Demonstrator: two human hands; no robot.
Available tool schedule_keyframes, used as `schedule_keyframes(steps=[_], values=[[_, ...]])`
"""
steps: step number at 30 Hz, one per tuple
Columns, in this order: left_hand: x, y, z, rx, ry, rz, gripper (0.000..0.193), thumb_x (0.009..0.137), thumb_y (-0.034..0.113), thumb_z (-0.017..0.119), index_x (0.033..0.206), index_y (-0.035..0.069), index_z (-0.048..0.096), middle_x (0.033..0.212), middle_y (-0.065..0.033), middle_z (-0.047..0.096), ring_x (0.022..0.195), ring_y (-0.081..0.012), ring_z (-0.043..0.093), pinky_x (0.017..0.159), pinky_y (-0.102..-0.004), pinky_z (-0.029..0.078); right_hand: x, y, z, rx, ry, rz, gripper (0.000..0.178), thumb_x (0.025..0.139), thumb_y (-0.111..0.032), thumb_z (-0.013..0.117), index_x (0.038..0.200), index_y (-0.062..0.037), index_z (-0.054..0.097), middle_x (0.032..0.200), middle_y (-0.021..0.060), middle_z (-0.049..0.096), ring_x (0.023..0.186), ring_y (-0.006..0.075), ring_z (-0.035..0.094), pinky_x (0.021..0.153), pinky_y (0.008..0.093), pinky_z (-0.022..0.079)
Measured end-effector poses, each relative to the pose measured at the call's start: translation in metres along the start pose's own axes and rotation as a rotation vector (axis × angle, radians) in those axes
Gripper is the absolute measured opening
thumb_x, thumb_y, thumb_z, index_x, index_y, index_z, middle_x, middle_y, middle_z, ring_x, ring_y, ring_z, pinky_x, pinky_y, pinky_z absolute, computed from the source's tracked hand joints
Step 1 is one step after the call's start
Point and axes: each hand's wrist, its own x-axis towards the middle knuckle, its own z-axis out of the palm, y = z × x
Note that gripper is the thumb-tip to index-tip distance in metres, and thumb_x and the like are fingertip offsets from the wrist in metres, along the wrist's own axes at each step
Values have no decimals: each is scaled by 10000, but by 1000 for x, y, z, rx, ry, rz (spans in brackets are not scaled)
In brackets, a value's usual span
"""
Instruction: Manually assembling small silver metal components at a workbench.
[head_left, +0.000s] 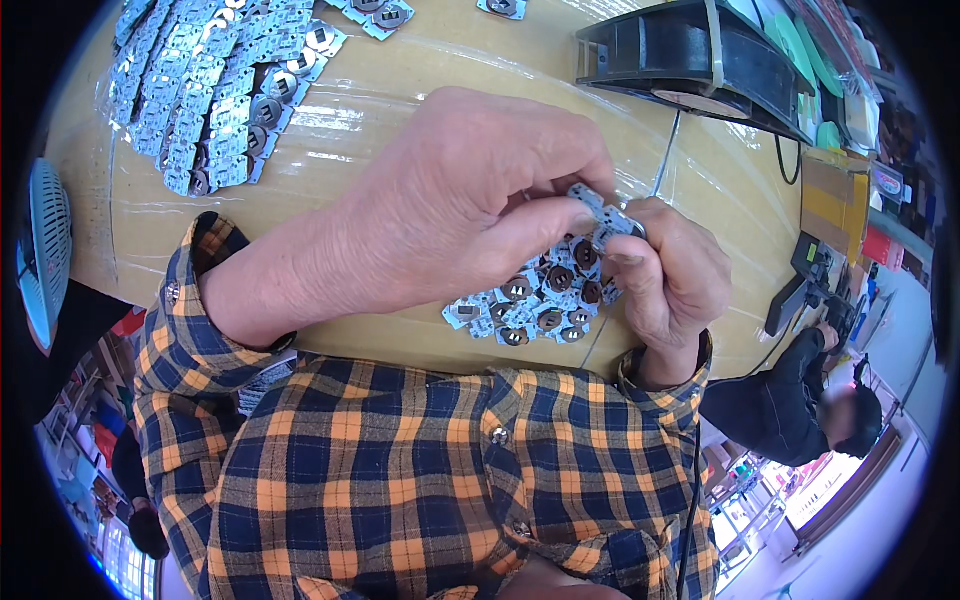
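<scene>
A small pale-blue circuit board (pixel 606 222) is pinched between my two hands over the table (pixel 390 335). My left hand (pixel 470 190) grips its left end, thumb pressed on the board's face and the other fingers bent behind it. On the board's right side, my right hand (pixel 685 265) is closed with the thumb and curled fingers at its edge. Beneath both hands lies a loose pile of similar boards (pixel 550 300), several showing dark round parts. The underside of the held board is hidden.
Overlapping rows of boards (pixel 215 85) cover the far left of the table. A single board (pixel 502 8) and a black blower-like fan housing (pixel 660 50) are at the back. On the right stands a taped cardboard box (pixel 838 205); beyond sits another person (pixel 790 400). A light-blue vented device (pixel 45 240) is at left.
</scene>
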Motion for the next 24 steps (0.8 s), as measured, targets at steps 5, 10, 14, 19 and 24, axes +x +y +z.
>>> schedule_keyframes(steps=[5,10,14,19,24], values=[[0,2,-6,-169,-104,-109,111,823,-36,677,928,-14,648,765,-50,621,660,-80,593,555,-216,445,0,-5,3,-66,15,72,163,831,-126,729,798,1,632,634,85,586,512,197,561,480,282,414],[-2,1,-3,-324,-100,-109,94,861,-29,652,954,-37,644,785,-53,633,673,-72,603,547,-193,451,0,-6,7,69,26,66,177,889,-126,676,813,20,609,615,69,586,476,129,536,445,258,400],[-1,1,3,-654,-74,-218,121,886,-27,624,1002,-55,645,816,-81,649,674,-86,627,548,-196,510,-7,-8,0,946,-36,589,234,961,-169,591,814,13,575,577,52,546,396,90,455,380,237,360],[1,3,7,-819,-2,-279,147,888,-36,617,1030,-65,642,842,-88,655,689,-112,641,595,-226,566,0,-9,12,1126,89,632,310,1019,-239,469,805,-16,493,502,12,421,353,59,341,324,210,315],[3,-1,3,-96,78,159,209,807,-67,680,1011,-25,663,811,-87,656,687,-121,625,555,-236,483,-3,-3,9,722,98,476,338,1026,-266,457,784,-30,455,541,16,436,407,62,376,370,204,333]])
